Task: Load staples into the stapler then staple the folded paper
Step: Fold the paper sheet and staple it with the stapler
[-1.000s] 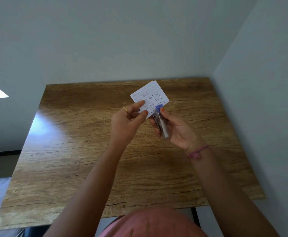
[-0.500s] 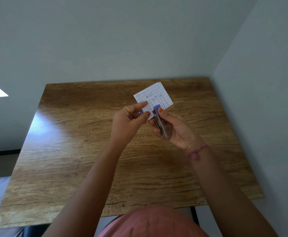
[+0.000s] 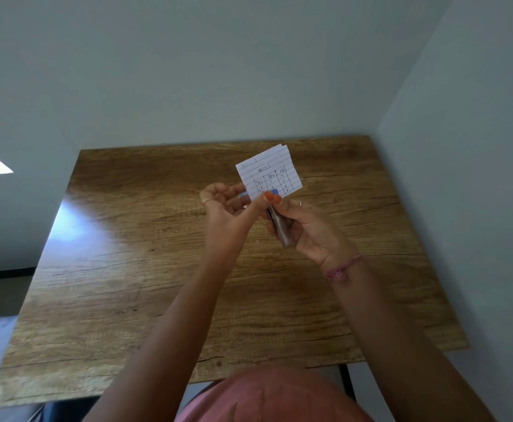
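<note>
Sitting at the brown wood-grain table (image 3: pixel 127 284), we hold everything in the air above its far half. Our right hand (image 3: pixel 313 233) has its grip wrapped around the slim grey metal stapler with a blue tip (image 3: pixel 279 226), thumb near the blue end. The folded white lined paper with a handwritten grid (image 3: pixel 269 173) stands upright, its lower edge tucked into the stapler's mouth. Our left hand (image 3: pixel 228 208) has fingers loosely spread, its thumb pressing at the blue tip beside the paper; whether it pinches the sheet we cannot tell. Loading looks finished, we judge; the staple itself seems under way or about to be pressed.
</note>
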Available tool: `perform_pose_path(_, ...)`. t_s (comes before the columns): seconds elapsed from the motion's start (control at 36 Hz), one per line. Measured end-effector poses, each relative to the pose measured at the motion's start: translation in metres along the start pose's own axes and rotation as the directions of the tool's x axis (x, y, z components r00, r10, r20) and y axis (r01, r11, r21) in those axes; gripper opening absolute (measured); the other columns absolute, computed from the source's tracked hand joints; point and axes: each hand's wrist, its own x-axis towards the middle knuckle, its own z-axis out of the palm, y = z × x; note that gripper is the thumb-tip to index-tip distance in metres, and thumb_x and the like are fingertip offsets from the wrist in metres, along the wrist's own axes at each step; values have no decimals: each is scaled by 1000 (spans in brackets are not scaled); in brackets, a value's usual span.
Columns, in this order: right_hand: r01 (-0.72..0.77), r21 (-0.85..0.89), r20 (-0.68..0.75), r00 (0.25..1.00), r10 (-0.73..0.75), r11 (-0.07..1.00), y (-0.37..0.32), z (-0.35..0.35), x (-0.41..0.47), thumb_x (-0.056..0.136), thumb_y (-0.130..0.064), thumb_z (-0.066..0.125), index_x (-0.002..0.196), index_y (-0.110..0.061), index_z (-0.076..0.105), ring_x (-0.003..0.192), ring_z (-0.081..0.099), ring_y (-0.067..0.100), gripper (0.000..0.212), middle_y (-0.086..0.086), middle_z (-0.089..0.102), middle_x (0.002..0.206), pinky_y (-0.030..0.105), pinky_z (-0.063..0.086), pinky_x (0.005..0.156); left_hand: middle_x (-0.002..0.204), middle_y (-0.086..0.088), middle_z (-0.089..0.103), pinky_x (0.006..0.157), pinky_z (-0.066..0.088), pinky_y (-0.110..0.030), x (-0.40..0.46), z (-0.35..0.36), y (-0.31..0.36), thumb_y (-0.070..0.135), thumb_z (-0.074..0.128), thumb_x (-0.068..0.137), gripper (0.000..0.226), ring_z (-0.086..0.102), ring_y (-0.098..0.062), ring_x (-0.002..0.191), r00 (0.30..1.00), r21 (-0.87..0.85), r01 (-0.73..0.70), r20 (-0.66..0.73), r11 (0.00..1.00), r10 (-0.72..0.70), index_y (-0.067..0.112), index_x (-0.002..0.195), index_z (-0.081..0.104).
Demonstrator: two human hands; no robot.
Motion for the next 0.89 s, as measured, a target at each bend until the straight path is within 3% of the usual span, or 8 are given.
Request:
perform_pose_path(0.08, 9, -66, -13, 1000, -10, 998, 2, 2, 0, 70, -25, 77, 107, -6, 70, 79, 68, 14, 41, 6, 73, 94, 26, 58, 68, 116, -8, 67, 88, 53, -35, -4, 7, -6, 36, 84, 68, 78, 67, -18, 106, 982, -5, 168, 90, 986, -167, 10, 130, 44)
perform_pose_path(0.19, 11, -97, -29, 999, -14, 995, 6, 6, 1, 73, -25, 73, 101, -11, 74, 90, 65, 19, 31, 7, 74, 99, 32, 54, 82, 104, -11, 72, 87, 51, -48, -6, 13, -7, 38, 79, 71, 54, 68, -26, 93, 966, -54, 227, 142, 972, -217, 7, 112, 66)
perform_pose_path(0.33, 12, -79, -55, 998, -17, 997, 7, 9, 2, 69, -27, 75, 103, -10, 74, 103, 63, 23, 38, 12, 70, 114, 30, 55, 85, 101, -11, 74, 85, 55, -42, -6, 15, -6, 33, 76, 71, 49, 69, -26, 94, 969, -82, 234, 104, 969, -226, 5, 110, 67)
perform_pose_path(0.5, 26, -73, -101, 994, -33, 997, 9, 10, 4, 70, -24, 74, 106, -9, 72, 105, 63, 24, 40, 14, 69, 118, 31, 55, 84, 102, -11, 74, 87, 55, -42, -5, 15, -5, 29, 74, 74, 34, 69, -28, 100, 972, -78, 232, 61, 970, -227, 11, 102, 71)
perform_pose_path(0.58, 23, -79, -104, 994, -32, 997, 9, 10, 4, 70, -24, 74, 107, -8, 72, 104, 63, 23, 40, 13, 70, 115, 31, 54, 85, 102, -10, 74, 84, 56, -39, -5, 13, -3, 28, 74, 72, 35, 69, -26, 98, 967, -97, 243, 98, 965, -234, 11, 102, 71)
perform_pose_path(0.69, 36, -93, -88, 995, -44, 995, 9, 9, 4, 70, -24, 76, 103, -10, 73, 95, 66, 18, 36, 7, 73, 103, 27, 56, 78, 115, -18, 68, 78, 56, -33, -3, 8, 1, 25, 69, 81, 43, 67, -29, 103, 953, -135, 268, 181, 954, -243, 4, 118, 63)
perform_pose_path(0.81, 24, -46, -47, 999, -26, 999, 4, 9, 1, 71, -20, 74, 102, -9, 69, 81, 68, 12, 33, 4, 73, 92, 24, 57, 67, 122, -18, 65, 81, 51, -38, -2, 3, 4, 34, 52, 94, 40, 62, -27, 99, 952, -211, 287, 169, 934, -255, 10, 126, 59)
perform_pose_path(0.89, 13, -41, -9, 1000, -13, 999, 1, 9, -1, 72, -19, 74, 109, -6, 66, 81, 69, 13, 40, 6, 72, 93, 27, 58, 72, 115, -11, 69, 74, 55, -32, -1, 2, 3, 24, 47, 99, 31, 66, -23, 95, 959, -207, 274, 129, 939, -252, 12, 123, 60)
